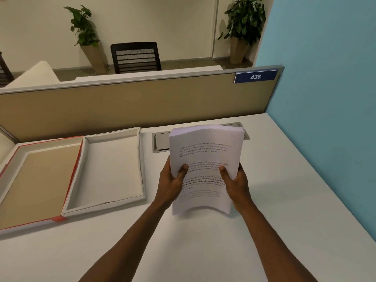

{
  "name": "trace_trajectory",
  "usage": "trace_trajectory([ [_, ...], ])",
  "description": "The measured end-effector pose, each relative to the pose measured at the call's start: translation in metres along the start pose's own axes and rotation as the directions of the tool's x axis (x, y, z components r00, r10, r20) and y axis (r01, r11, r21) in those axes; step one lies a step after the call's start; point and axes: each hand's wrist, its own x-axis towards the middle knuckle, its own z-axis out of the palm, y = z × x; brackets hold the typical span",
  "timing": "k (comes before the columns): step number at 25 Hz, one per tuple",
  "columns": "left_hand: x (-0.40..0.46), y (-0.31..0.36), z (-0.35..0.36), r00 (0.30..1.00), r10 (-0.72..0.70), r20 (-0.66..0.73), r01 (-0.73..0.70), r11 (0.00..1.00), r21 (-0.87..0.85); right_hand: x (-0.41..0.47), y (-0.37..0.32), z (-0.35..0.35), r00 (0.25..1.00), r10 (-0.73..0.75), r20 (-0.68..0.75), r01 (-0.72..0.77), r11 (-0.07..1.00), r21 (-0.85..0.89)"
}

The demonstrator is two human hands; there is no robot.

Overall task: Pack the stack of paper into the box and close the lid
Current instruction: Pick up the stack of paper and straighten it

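A thick stack of printed paper [205, 151] is held up above the white desk, tilted toward me and bowed at its lower edge. My left hand [172, 183] grips its left side, thumb on the top sheet. My right hand [237, 182] grips its right side the same way. To the left lies the open box [142, 159], a shallow white tray with nothing in it. Its lid [40, 180], red-edged with a tan inside, lies flipped open flat further left, joined to the tray.
A grey cable hatch [160, 142] is set in the desk behind the paper. A tan partition [132, 102] with a blue sign "438" [255, 76] bounds the desk's far edge. A light blue wall [325, 98] stands on the right.
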Motion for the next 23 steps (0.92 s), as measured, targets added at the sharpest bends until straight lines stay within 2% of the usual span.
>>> trace_trajectory([
  [5, -0.014, -0.006, -0.006, 0.999, -0.030, -0.025, 0.030, 1.000, 0.003, -0.021, 0.005, 0.005, 0.993, -0.112, 0.042, 0.116, 0.990, -0.082],
  [9, -0.015, -0.005, -0.011, 0.993, -0.061, -0.101, 0.057, 0.997, -0.044, -0.019, 0.001, -0.003, 0.995, -0.090, 0.042, 0.089, 0.996, 0.018],
  [13, -0.020, 0.001, 0.003, 0.978, -0.045, -0.205, 0.041, 0.999, -0.022, -0.033, 0.008, 0.015, 0.997, -0.071, -0.027, 0.072, 0.997, 0.037],
  [17, -0.033, -0.004, 0.001, 0.969, -0.013, -0.246, 0.004, 0.999, -0.038, -0.044, 0.008, 0.021, 0.995, -0.087, -0.047, 0.089, 0.995, 0.042],
  [23, -0.045, -0.013, -0.012, 0.981, 0.016, -0.195, -0.008, 0.999, 0.042, -0.058, 0.017, 0.014, 0.994, -0.110, -0.003, 0.110, 0.993, 0.049],
])
